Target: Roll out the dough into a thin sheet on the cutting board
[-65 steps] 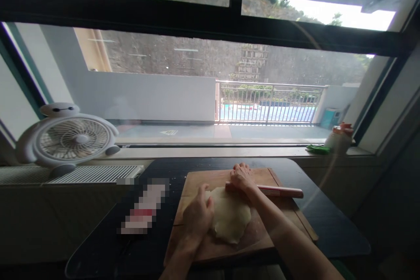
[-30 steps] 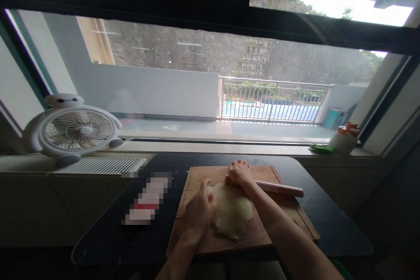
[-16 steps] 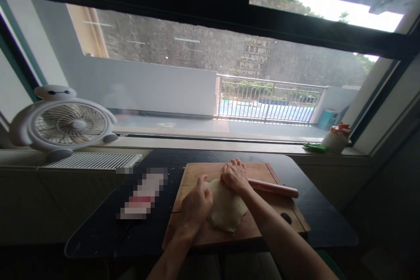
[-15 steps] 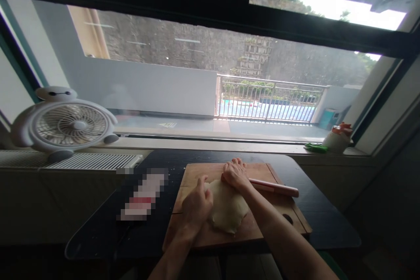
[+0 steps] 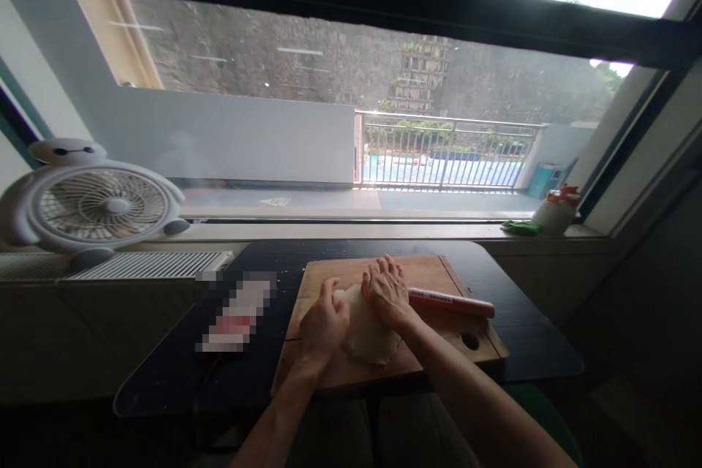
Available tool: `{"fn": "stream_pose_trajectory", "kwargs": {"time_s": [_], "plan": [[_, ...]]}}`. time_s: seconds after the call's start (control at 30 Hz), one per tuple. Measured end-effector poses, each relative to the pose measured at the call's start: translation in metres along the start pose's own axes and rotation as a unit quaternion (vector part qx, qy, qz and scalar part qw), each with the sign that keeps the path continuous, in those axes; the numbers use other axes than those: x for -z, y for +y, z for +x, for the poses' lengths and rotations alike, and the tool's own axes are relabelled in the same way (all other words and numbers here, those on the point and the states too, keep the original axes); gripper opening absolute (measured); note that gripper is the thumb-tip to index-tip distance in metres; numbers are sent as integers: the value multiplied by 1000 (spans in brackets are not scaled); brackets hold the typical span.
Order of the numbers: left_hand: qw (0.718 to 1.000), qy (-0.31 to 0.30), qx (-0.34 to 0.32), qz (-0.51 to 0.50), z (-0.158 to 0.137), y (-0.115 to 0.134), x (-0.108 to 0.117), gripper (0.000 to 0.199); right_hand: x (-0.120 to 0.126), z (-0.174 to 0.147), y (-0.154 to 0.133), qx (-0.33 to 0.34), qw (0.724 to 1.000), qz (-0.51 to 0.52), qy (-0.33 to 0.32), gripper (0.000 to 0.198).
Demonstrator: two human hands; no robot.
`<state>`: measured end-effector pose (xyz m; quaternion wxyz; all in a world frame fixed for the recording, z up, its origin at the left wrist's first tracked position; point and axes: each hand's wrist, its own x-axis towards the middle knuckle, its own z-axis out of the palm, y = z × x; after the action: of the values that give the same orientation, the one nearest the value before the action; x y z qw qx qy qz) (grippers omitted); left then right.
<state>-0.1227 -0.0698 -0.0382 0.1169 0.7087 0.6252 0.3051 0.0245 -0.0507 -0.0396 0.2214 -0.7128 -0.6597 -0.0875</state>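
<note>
A flattened piece of pale dough [image 5: 368, 335] with an uneven edge lies on a wooden cutting board [image 5: 433, 270]. My right hand [image 5: 385, 292] rests palm down on the dough's upper right part, its fingers stretched out away from me. At the left edge of the dough is my left hand [image 5: 325, 322], loosely cupped with the index finger and thumb apart; its other fingers are mostly hidden. Just right of my right hand, a long pinkish cylinder [image 5: 455, 302] with printed lettering lies across the board, its near end partly behind that hand.
The board sits on a dark table [image 5: 526, 336] below a window. A blurred-out flat item [image 5: 235, 314] lies on the left. A white fan [image 5: 112, 205] stands by the sill at left; a pale container [image 5: 556, 212] and a green item [image 5: 518, 227] are at right.
My right hand has flattened and slid onto the dough, its fingers now more stretched out. The left hand stays by the dough's left edge. The view has tilted slightly.
</note>
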Motion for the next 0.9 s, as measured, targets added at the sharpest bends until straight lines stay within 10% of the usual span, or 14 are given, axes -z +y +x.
{"fn": "stream_pose_trajectory", "kwargs": {"time_s": [0.37,0.57,0.9], "plan": [[965,-236,-36,-104,69,24,11,45,-2,57,48,-69,995,-5,-71,38],[974,-126,-48,-181,45,28,14,37,12,50,64,-87,991,-2,-97,23],[995,16,-34,96,7,-5,-13,33,18,24,43,-99,991,5,-89,41]]}}
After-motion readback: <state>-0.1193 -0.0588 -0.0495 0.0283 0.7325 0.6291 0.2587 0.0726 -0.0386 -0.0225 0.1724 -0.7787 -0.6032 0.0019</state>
